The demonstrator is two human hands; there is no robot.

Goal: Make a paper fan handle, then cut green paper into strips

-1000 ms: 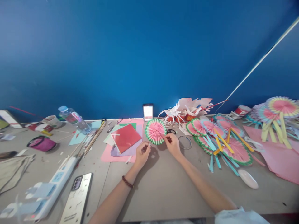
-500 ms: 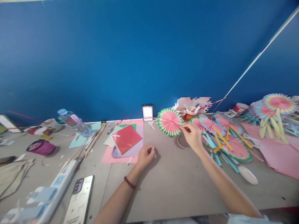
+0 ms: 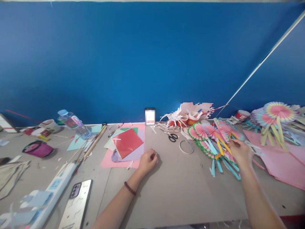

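My left hand [image 3: 148, 160] rests on the table with its fingers curled in. A tiny pale spot shows at its fingertips, too small to name. Beside it lie a red sheet [image 3: 128, 143] and other coloured paper. Over the pile at right, my right hand [image 3: 241, 153] pinches at a pleated paper fan [image 3: 225, 126], pink with a green edge, near its orange strips [image 3: 222, 145]. The hand partly covers that fan. Further pink fans with green rims [image 3: 199, 132] overlap to its left, with blue strips hanging below.
Black-handled scissors [image 3: 173, 137] and a tape ring [image 3: 186, 147] lie between my hands. Cups with paper strips [image 3: 194, 117] stand by the wall. Pink sheets [image 3: 282, 162] and more fans [image 3: 278, 113] lie far right. A bottle [image 3: 75, 124], power strip [image 3: 54, 187] and phone [image 3: 76, 203] are left.
My right hand has carried a round pink-and-green fan rightward from the middle to the pile. The scissors behind it now show, and the pile's fans lie differently. My left hand has stayed put.
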